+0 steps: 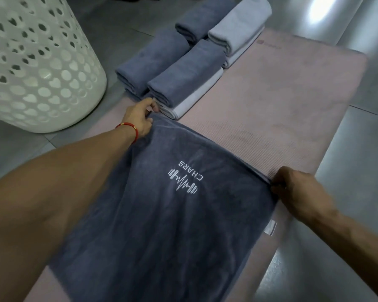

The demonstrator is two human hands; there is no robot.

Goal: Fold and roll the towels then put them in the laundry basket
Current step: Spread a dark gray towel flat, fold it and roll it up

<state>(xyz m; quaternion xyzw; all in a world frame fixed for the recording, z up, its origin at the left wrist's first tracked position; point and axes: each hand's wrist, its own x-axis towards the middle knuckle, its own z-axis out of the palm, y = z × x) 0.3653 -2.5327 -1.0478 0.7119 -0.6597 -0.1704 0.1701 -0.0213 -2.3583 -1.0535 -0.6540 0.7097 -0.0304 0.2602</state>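
one towel spread out, none in the basket that you can see

the laundry basket (37, 68) stands left; your left hand (138, 120) and right hand (299, 190) pinch the dark towel (162, 214) at its far corners on the mat (282, 110), folding just begun; the folded stack (183, 68) waits.

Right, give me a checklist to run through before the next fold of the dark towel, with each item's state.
1. Left hand pinches the far left corner of the dark grey towel: ok.
2. Right hand grips the far right corner: ok.
3. Towel lies flat on the pink mat: ok, slight wrinkles.
4. Near edge of the towel aligned: cannot tell, out of view.
5. Folded towels clear of the far edge: not ok, the stack nearly touches the left hand.
6. Laundry basket within reach: ok.
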